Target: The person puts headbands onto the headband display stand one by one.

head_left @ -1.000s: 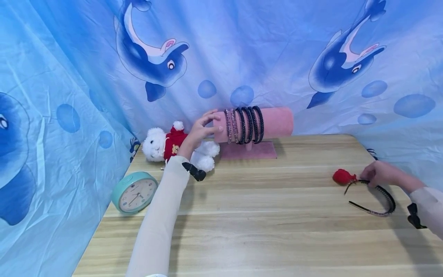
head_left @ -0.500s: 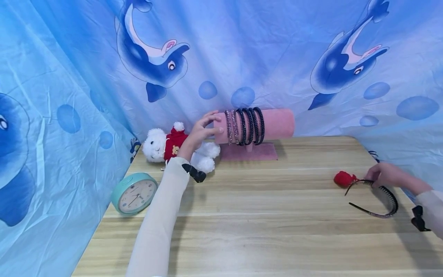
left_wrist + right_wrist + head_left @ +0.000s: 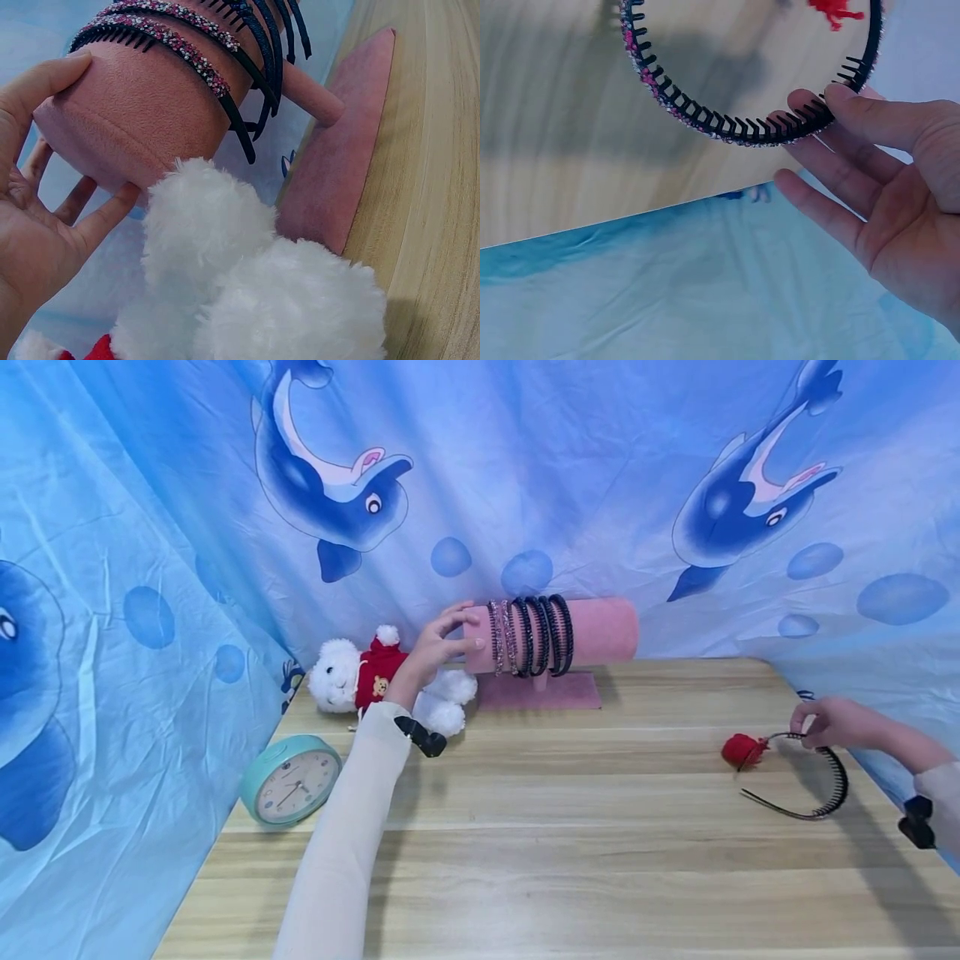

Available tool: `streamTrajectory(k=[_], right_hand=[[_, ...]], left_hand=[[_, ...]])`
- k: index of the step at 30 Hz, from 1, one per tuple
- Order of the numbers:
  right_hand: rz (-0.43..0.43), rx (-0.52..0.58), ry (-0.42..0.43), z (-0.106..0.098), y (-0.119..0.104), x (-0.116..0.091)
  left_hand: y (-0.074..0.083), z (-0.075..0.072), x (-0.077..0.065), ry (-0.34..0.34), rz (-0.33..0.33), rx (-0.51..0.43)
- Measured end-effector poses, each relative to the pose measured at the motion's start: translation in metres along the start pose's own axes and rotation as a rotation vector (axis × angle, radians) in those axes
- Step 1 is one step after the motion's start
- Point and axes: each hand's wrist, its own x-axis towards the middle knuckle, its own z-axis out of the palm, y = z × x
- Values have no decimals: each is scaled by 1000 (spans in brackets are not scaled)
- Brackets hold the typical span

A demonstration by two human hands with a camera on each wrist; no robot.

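Observation:
At the back of the table stands a pink headband stand (image 3: 603, 631), a padded roll on a post and flat base. My left hand (image 3: 433, 652) grips the left end of its roll, with the thumb and fingers spread round the rim in the left wrist view. Several black headbands (image 3: 557, 635), some with pink glitter, hang over the roll. Over on the right, my right hand (image 3: 847, 724) pinches a toothed headband (image 3: 694, 116) between thumb and fingers, raised above the table. Pink and silver glitter covers its outer side, and its open ends point left in the head view.
A white plush bear (image 3: 337, 677) in a red top lies beside the stand, below my left wrist. In front of it sits a turquoise clock (image 3: 292, 781). A small red item (image 3: 741, 750) lies near the headband on the wooden table (image 3: 540, 852). Blue dolphin-print curtains (image 3: 585, 460) surround the table.
My right hand has lifted the headband slightly off the table, and the headband has turned a little. The left hand keeps its place on the stand.

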Motion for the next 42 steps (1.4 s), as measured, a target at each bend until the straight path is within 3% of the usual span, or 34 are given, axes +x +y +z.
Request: streamTrajectory(k=[8,13,18,26,42], right_hand=[[-77,81,-4,-13,-26,5],[-13,147,-58,-27,-47,12],[39,162,-61,-35,-69,20],[42,204,-59,-38,-93,33],[30,247,91,-47,-126,54]], left_hand=[[-1,0,1,4,13,4],[0,0,0,5,13,6],[-1,0,0,3,7,10],[-2,0,0,3,6,8],[1,2,-2,1,10,6]])
